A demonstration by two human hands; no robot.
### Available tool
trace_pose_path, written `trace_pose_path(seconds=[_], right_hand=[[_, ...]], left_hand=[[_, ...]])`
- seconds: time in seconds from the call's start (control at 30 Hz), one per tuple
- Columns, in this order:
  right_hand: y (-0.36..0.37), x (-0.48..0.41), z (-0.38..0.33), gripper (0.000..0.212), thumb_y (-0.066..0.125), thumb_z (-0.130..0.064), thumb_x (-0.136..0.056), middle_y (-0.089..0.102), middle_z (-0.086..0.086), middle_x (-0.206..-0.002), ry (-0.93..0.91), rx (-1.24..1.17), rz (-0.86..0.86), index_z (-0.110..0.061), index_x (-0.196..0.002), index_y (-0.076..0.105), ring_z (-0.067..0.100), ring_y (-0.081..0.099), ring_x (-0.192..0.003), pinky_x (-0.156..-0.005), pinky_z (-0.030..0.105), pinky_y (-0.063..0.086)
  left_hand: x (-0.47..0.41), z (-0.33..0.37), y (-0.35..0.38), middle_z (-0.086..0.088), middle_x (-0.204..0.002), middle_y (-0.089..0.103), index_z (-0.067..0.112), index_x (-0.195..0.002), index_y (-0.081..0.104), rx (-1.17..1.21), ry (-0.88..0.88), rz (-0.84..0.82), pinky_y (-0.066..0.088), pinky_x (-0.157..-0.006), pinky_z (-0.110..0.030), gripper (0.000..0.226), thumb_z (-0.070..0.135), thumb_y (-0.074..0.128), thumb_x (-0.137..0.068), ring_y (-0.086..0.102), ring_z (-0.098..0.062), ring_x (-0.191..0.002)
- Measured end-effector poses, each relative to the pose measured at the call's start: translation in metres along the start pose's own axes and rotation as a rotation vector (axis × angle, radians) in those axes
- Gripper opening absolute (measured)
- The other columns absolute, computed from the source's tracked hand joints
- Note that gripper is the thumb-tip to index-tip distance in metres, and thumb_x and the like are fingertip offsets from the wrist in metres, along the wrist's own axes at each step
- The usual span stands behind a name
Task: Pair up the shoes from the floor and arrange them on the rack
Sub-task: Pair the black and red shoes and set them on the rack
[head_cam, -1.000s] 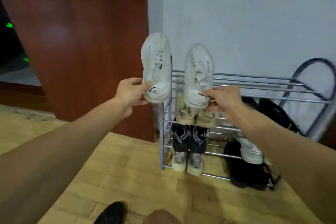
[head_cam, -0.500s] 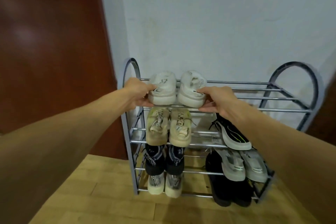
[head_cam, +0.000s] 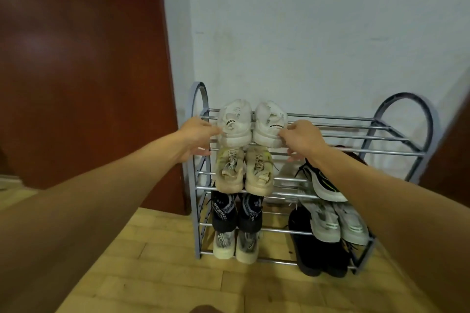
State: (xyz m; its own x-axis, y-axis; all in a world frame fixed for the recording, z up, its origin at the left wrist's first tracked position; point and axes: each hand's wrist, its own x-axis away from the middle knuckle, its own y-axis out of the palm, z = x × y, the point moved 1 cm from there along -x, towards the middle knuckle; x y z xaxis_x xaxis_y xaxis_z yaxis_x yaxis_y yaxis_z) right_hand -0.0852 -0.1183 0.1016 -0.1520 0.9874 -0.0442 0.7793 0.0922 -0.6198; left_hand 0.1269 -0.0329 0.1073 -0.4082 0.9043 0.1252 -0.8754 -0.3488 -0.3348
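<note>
White sneakers (head_cam: pixel 236 119) now rest heels-out on rack (head_cam: pixel 361 137) top tier, L end. Heel tab (head_cam: pixel 276 125) reads "DESIG…". L hand (head_cam: pixel 195 134) & R hand (head_cam: pixel 302 137) loosened, fingertips just touching heels.

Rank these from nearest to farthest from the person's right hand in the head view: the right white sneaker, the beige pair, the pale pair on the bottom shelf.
1. Right white sneaker, top shelf, beside the right hand.
2. Beige pair, second shelf, below and left.
3. Pale pair, bottom shelf, lowest left.
</note>
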Motion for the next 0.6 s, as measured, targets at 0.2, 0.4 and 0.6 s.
trace_pose_path(seconds=[0.2,0.4,0.6], right_hand=[[0.040,0.066,-0.030,0.021,0.047,-0.015,-0.093,0.067,0.015,-0.101,-0.336,0.204,-0.009,-0.007,-0.103,0.065,0.030,0.066,-0.074,-0.072,0.046,0.058],[0.131,0.132,-0.050,0.031,0.048,-0.014,-0.095,0.071,0.025,-0.099,-0.319,0.394,-0.469,0.008,-0.103,0.068,0.035,0.070,-0.075,-0.072,0.044,0.060],[0.245,0.195,-0.024,0.019,0.055,-0.023,-0.091,0.063,0.009,-0.077,-0.274,0.631,-0.842,-0.006,-0.088,0.063,0.025,0.064,-0.065,-0.061,0.035,0.059]], left_hand=[[0.053,-0.038,-0.048,-0.007,-0.121,0.057,0.009,-0.124,0.058,0.001,0.020,0.016,0.054,-0.082,-0.034,0.038,0.028,0.060,-0.091,0.058,-0.024,-0.108],[0.100,-0.116,-0.091,-0.010,-0.117,0.061,0.012,-0.117,0.060,-0.090,-0.062,0.020,0.052,-0.080,-0.033,0.031,0.027,0.062,-0.090,0.059,-0.022,-0.101],[0.140,-0.238,-0.122,-0.003,-0.114,0.059,0.013,-0.120,0.061,-0.198,-0.325,-0.020,0.051,-0.082,-0.032,0.034,0.029,0.061,-0.090,0.061,-0.022,-0.101]])
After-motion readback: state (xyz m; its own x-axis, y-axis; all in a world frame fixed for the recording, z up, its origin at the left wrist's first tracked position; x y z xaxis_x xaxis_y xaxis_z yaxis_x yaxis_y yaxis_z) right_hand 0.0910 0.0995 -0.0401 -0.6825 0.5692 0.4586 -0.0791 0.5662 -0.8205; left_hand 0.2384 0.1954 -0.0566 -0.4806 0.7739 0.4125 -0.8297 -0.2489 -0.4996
